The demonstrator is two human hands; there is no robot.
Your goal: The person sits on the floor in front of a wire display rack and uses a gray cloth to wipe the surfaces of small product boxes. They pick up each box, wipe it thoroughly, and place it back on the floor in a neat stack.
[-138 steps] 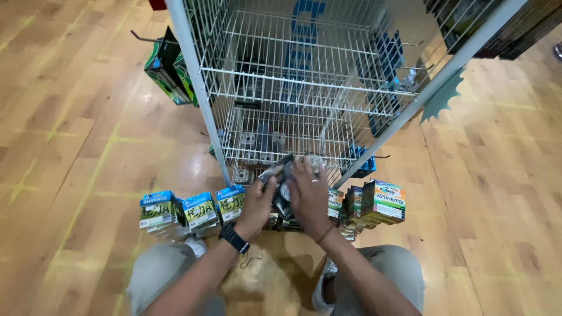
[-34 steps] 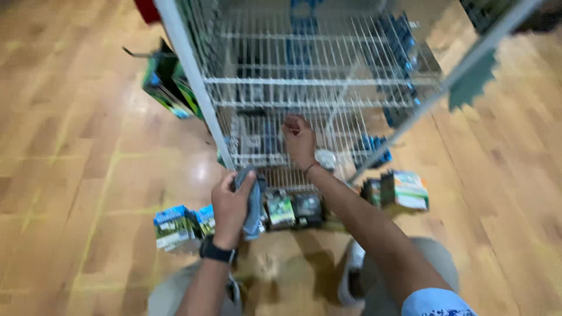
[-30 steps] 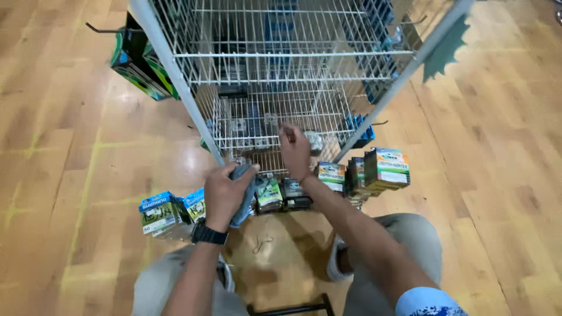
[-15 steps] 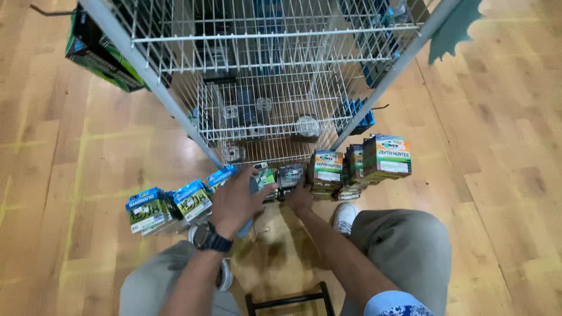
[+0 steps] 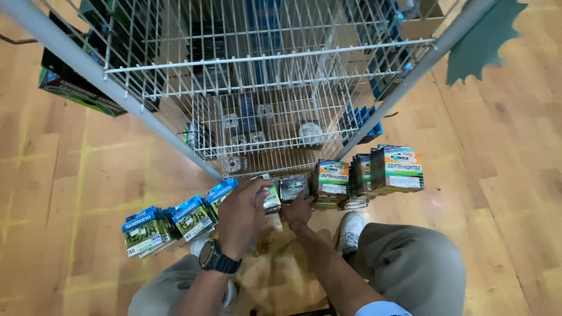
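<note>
Head view: both hands (image 5: 243, 213) on small boxes (image 5: 281, 190) below wire rack (image 5: 263, 105).

Wire rack (image 5: 263, 88) on seemingly wooden floor (image 5: 503, 175).

A white wire rack (image 5: 263, 88) fills the twelve o'clock half of the view, standing on a wooden floor (image 5: 509, 175). At nine o'clock a row of blue-and-green boxes (image 5: 170, 222) leans on the floor. At three o'clock a stack of green-and-orange boxes (image 5: 380, 169) stands beside the rack's grey post (image 5: 404, 76). A white shoe (image 5: 350, 231) rests at five o'clock. A dark green box (image 5: 70, 88) hangs at ten o'clock.
</note>
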